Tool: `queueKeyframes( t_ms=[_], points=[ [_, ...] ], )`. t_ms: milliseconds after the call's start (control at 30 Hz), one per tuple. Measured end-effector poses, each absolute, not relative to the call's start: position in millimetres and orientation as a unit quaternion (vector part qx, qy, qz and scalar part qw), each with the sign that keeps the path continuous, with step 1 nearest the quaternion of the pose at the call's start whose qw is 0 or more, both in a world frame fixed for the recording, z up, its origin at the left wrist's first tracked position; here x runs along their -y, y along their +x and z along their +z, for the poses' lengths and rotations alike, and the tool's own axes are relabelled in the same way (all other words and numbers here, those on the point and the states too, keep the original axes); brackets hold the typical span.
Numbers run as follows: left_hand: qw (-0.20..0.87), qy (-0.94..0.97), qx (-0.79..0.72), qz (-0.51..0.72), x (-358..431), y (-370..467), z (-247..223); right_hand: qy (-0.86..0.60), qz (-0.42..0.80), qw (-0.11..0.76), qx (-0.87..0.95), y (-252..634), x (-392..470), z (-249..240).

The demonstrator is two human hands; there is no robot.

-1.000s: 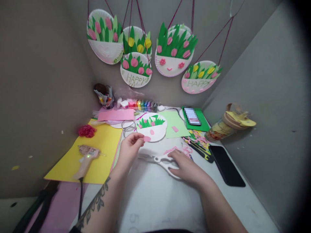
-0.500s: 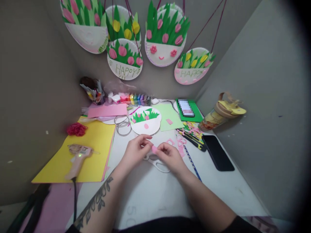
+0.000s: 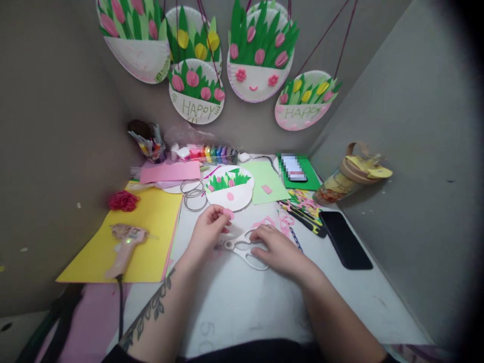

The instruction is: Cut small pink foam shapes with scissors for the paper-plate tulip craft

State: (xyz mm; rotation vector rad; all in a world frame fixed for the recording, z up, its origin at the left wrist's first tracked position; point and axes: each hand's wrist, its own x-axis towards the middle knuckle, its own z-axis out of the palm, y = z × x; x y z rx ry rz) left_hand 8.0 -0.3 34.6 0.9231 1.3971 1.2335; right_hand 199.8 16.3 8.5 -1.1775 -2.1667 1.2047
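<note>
Between the thumb and fingertips of my left hand point(image 3: 209, 225) is a small pink paper piece point(image 3: 228, 214), pinched just in front of the white plate card point(image 3: 242, 199). That card carries green paper grass, pink paper tulips and a pink oval. My right hand point(image 3: 274, 247) is closed about the handle loops of white scissors point(image 3: 230, 245), thumb at the lower loop and fingers at the upper. The scissors rest on the table with their blades pointing left beneath my left hand. Pink paper scraps point(image 3: 264, 222) lie just beyond my right hand.
A pink glue gun point(image 3: 126, 249) lies on yellow sheets point(image 3: 91, 257) at left, near magenta yarn point(image 3: 123, 200). Metal rings point(image 3: 194, 195) are left of the card. On the right are cutters point(image 3: 302, 217), a black phone point(image 3: 345, 239) and a tumbler point(image 3: 344, 176). Decorated plates point(image 3: 260, 80) hang behind.
My right hand has let go of the pink paper piece and moved down onto the scissors' handles. My left hand keeps the piece, now slightly farther forward and left.
</note>
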Motion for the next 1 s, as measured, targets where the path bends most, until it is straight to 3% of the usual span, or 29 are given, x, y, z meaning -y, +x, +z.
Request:
queueKeyframes(
  t_ms=[267, 533, 633, 733, 833, 1000],
  points=[
    [0.497, 0.333, -0.581, 0.552, -1.8, -2.0, 33.7, -0.429, 0.291, 0.032, 0.854, 204.4, -16.4, 16.7],
    [0.49, 0.317, -0.569, 0.579, 3.3, -6.2, 46.1, -0.427, 0.266, 0.056, 0.862, 203.0, -20.6, 11.7],
    [0.481, 0.321, -0.534, 0.616, 7.0, -8.9, 51.4, -0.475, 0.327, 0.13, 0.806, 209.8, -24.4, 10.7],
    [0.457, 0.328, -0.516, 0.646, 9.2, -11.4, 53.2, -0.495, 0.5, 0.185, 0.686, 211.4, -25.5, 10.5],
    [0.436, 0.317, -0.516, 0.666, 9.9, -14.3, 54.2, -0.446, 0.653, 0.18, 0.585, 207.3, -23.3, 12.1],
    [0.367, 0.286, -0.509, 0.724, 8.6, -23.5, 55.9, -0.394, 0.703, 0.17, 0.567, 209.5, -22.2, 14.5]
  ],
)
